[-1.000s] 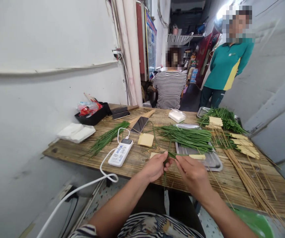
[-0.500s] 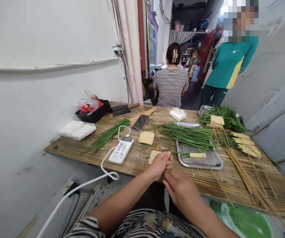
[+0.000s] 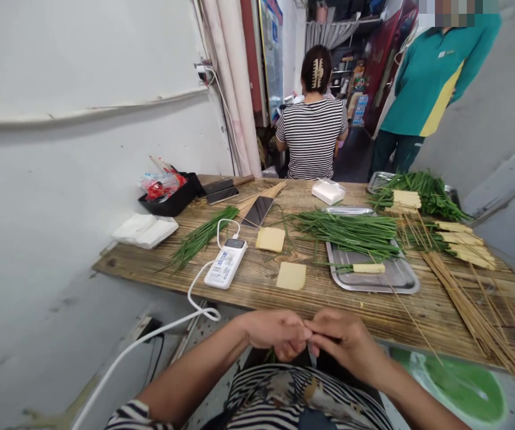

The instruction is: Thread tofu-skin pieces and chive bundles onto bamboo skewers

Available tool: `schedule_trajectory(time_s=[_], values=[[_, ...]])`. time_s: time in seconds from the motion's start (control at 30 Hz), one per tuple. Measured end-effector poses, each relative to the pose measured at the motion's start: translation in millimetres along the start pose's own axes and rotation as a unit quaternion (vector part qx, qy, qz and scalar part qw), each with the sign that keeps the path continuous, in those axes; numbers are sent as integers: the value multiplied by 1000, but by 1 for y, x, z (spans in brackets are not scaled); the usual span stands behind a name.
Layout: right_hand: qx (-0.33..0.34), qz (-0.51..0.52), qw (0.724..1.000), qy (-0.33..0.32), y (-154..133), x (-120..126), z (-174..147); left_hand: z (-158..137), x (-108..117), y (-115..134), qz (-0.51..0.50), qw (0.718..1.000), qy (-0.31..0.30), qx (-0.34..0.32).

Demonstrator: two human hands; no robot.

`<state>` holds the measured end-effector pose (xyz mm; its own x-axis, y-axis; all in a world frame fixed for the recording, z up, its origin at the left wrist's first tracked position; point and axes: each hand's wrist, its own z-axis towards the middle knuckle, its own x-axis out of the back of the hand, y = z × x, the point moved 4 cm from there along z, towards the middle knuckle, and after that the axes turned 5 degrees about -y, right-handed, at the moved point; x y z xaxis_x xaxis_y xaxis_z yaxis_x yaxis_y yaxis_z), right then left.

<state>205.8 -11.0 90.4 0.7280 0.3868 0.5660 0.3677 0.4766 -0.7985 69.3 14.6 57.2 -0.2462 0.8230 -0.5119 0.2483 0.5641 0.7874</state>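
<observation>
Your left hand and right hand meet, half curled, before the near edge of the tabletop; I cannot tell whether they grip something. Nearest to them lies a square yellow sheet; to its right, long green stalks rest on the metal tray.

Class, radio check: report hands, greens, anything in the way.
Left hand, right hand: fingertips together, contents unclear. Greens: bunch on tray. Skewer overhangs table edge, possible snag.

A: What pose is shown?
B: Left hand and right hand, fingers curled, meeting at the fingertips.
A: And behind the fingers?
B: Left forearm and right forearm, both bare, slanting inward toward the fingertips.
</observation>
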Motion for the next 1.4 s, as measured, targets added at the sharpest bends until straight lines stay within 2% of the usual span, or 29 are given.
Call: schedule_trajectory(time_s=[0.07, 0.13, 0.23, 0.3, 0.37, 0.43, 0.5, 0.53, 0.63, 0.77, 0.87, 1.0, 1.17, 1.27, 1.4], values=[[14, 0, 1000, 9, 0, -7, -3, -4, 0, -5, -48, 999, -23, 0], [19, -4, 1000, 25, 3, -10, 1, -9, 4, -6, -75, 997, -4, -14], [17, -11, 998, 58, 9, -7, 15, -15, 20, 1, -22, 993, 108, -48], [17, -19, 996, 90, 16, -1, 28, -19, 35, 9, 53, 975, 206, -69], [17, -32, 992, 122, 27, 4, 42, -23, 51, 19, 133, 935, 313, -105], [16, -53, 986, 155, 40, 9, 54, -25, 68, 28, 199, 876, 410, -160], [11, -73, 982, 176, 56, 9, 62, -25, 83, 32, 245, 822, 469, -212], [6, -78, 980, 181, 63, 8, 65, -24, 89, 31, 262, 804, 482, -231], [-3, -83, 981, 174, 79, 3, 69, -20, 101, 23, 306, 782, 479, -256], [7, -109, 981, 162, 84, -2, 67, -17, 109, 14, 345, 790, 442, -248], [6, -133, 980, 150, 85, -4, 66, -16, 110, 14, 397, 782, 417, -239], [5, -168, 978, 126, 88, -7, 63, -15, 108, 20, 480, 758, 372, -238], [-39, -235, 970, 46, 93, -11, 60, -16, 108, 29, 573, 720, 315, -231], [-40, -279, 959, 14, 90, -12, 59, -16, 110, 33, 606, 695, 277, -270], [-6, -369, 929, -13, 81, -16, 59, -15, 115, 34, 620, 666, 271, -313]])
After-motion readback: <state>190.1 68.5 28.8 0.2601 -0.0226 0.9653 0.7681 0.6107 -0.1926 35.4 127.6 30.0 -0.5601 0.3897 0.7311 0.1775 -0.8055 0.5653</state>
